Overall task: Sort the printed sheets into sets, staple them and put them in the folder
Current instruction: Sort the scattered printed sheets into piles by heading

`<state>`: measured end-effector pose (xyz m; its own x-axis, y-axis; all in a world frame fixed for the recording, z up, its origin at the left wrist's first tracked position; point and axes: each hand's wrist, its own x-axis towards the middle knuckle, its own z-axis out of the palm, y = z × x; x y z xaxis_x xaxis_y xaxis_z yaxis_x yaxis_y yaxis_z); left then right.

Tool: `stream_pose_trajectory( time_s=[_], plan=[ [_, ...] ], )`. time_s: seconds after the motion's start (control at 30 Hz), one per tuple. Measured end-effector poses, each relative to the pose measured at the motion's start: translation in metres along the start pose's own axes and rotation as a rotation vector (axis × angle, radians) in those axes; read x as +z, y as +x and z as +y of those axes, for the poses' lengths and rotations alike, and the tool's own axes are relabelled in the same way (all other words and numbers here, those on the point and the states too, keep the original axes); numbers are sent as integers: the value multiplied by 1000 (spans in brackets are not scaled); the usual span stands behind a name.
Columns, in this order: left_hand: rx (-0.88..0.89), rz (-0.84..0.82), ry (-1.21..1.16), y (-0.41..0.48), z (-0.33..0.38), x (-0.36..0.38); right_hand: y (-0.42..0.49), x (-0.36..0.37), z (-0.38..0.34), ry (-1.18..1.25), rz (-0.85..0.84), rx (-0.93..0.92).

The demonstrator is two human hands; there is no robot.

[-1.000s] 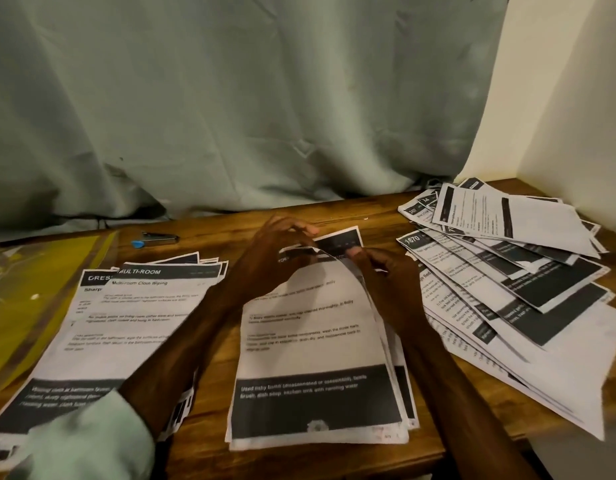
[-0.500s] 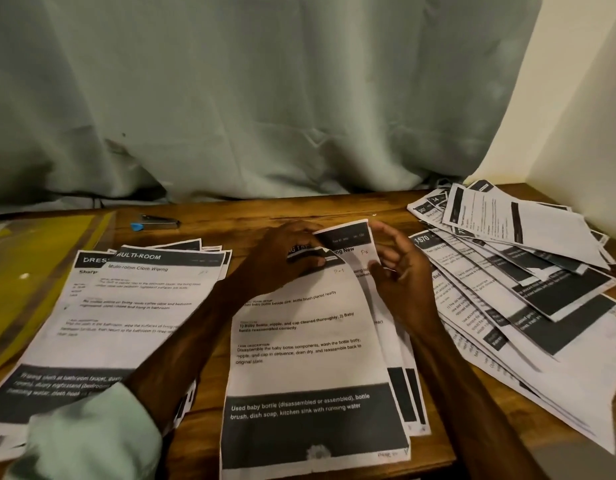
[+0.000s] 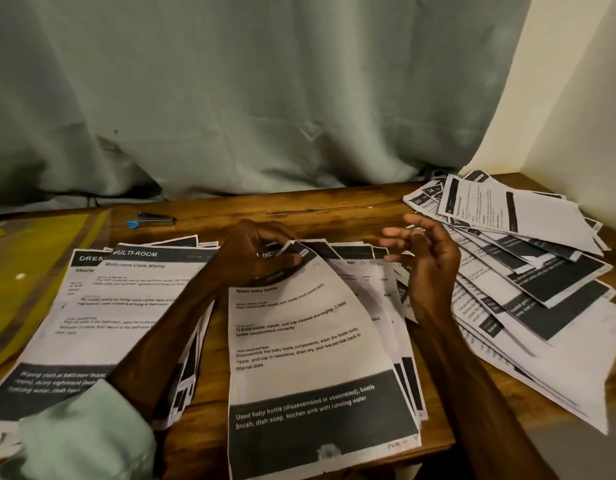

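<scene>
– On the worktop point(image 3: 334, 209), dead centre: which hand has the paper?
– Left hand point(image 3: 254, 259). Fingers curled, thumb and fingertips pinching the far edge of the top sheet point(image 3: 310, 341), the "Wash baby bottle" one. That sheet runs from the hand toward 6 o'clock. Its far end is lifted and bowed, and its near edge hangs past the worktop rim.
– Right hand?
– Right hand point(image 3: 429, 271) is at 3 o'clock of the left one, apart from it. Fingers loose, half-curled, spread, gripping nothing. It's over the fanned sheets point(image 3: 372, 271) that lie under the top sheet. Can't tell if the heel touches them.
– Other paper?
– Left stack point(image 3: 102, 306) at 9 o'clock of the left hand, "MULTI-ROOM" page on top, left forearm across its right edge. Loose pile point(image 3: 528, 271) at 3 o'clock of the right hand, just beside it, splayed into the corner.
– Folder?
– Yellow folder point(image 3: 29, 265) at the worktop's 9 o'clock edge, overlapped by the left stack's side. Small dark tool with a blue tip point(image 3: 150, 221) at 11 o'clock of the left hand, apart. Stapler or not, can't tell.
– Background?
– Curtain point(image 3: 265, 98) at 12 o'clock, wall point(image 3: 576, 98) at 2. Pale green sleeve point(image 3: 88, 438) at 7.
</scene>
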<state>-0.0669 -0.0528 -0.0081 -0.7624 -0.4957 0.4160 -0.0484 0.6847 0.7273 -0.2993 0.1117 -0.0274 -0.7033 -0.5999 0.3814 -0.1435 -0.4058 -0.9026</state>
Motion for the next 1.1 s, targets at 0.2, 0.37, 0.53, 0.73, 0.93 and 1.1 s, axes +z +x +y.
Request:
stream_pose_trajectory(
  time_s=[0.2,0.37,0.53,0.73,0.93,1.1],
  plan=[
    [-96,24,-69,1,-13,-8,3,-4,5,-85,86,-26],
    [-81,45,-104,0,-18,-8,4,-6,18,-604,-80,25],
    [-91,46,-121,0,-16,-6,0,-1,23,-838,-229,158],
    [-59,20,-123,-1,-12,-4,-6,5,18,-900,-340,89],
    [-91,37,-97,-1,-21,-2,-3,5,26,-875,-328,165],
    [-95,25,-101,-1,-22,0,0,7,33,-851,-271,212]
  ],
)
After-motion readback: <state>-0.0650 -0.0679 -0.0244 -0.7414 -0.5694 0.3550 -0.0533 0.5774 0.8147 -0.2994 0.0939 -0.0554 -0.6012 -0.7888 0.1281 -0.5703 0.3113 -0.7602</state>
